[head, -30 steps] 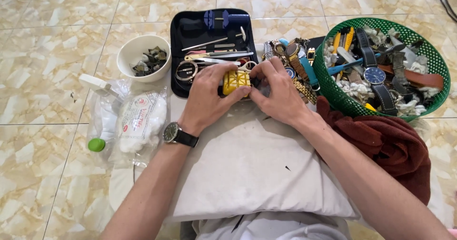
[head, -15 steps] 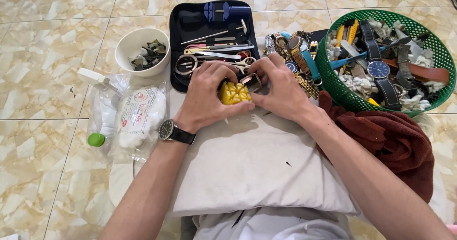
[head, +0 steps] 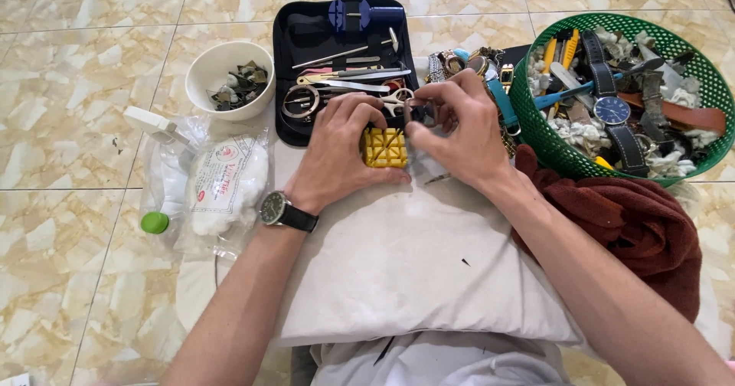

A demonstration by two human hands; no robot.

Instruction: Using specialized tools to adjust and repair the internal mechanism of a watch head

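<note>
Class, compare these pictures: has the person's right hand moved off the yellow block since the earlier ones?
Yes. The right hand has lifted off the yellow block and sits slightly right of it, toward the green basket, pinching a small dark part. The left hand steadies the block.

bare forearms; dark-faced wristwatch (head: 273,207) on black strap at left wrist.

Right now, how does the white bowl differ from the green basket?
The white bowl is smaller, smooth and solid-walled; the green basket is wider, with mesh walls. The bowl holds a small heap of dark bits, while the basket is piled with watches, straps and tools. The bowl sits left of the black tool case, the basket right. Both are round and stand on the tiled floor.
</note>
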